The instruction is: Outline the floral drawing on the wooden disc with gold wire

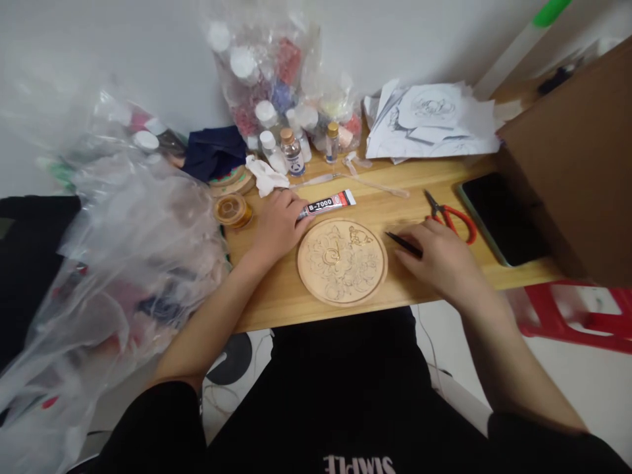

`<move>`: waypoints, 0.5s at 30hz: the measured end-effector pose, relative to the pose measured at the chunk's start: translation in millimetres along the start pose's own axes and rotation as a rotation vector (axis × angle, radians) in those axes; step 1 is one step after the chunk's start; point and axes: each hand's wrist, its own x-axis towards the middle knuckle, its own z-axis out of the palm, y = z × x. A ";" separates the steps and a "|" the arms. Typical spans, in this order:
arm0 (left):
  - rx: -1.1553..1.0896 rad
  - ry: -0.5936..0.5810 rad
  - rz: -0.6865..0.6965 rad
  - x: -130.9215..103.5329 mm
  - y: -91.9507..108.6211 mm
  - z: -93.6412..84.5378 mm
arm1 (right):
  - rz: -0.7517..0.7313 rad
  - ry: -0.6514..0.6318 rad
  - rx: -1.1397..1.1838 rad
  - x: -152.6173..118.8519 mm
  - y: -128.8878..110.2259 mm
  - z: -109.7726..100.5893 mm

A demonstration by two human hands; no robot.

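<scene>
At the centre of the frame, a round wooden board (pixel 355 280) lies on the desk (pixel 269 289) between the left hand (pixel 280 224), its fingers around a glue tube (pixel 328 203), and the right hand (pixel 434 253), its fingers holding black tweezers (pixel 403 243).

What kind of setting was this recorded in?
Probably a home craft corner: a small wooden table holds a round board with a floral drawing, a B-7000 glue tube and red-handled pliers.

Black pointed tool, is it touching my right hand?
Touching: the head view shows the black pointed tool held between thumb and fingers of the right hand.
</scene>
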 end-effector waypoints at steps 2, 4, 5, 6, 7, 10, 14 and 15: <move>0.028 0.011 0.002 -1.2 2.2 -0.3 | -0.073 -0.009 -0.055 -6.7 3.2 4.3; 0.043 0.017 0.020 -4.1 6.3 -4.3 | -0.123 -0.011 -0.062 -10.1 6.7 7.7; 0.045 0.021 0.044 -6.6 9.2 -7.3 | -0.139 -0.008 -0.056 -11.0 8.9 8.5; 0.044 0.027 0.076 -9.9 12.6 -10.5 | -0.149 0.002 -0.029 -11.7 11.1 8.7; 0.041 0.036 0.121 -13.8 16.5 -13.7 | -0.153 0.019 0.020 -12.5 13.2 8.2; 0.014 0.067 0.287 -26.9 28.0 -19.0 | -0.147 0.077 0.207 -15.6 16.1 3.8; -0.091 0.046 0.461 -39.3 35.2 -12.5 | -0.078 0.173 0.816 -17.4 5.3 -6.7; -0.118 0.044 0.491 -41.0 35.0 -9.4 | -0.049 0.180 1.020 -16.0 0.9 -9.5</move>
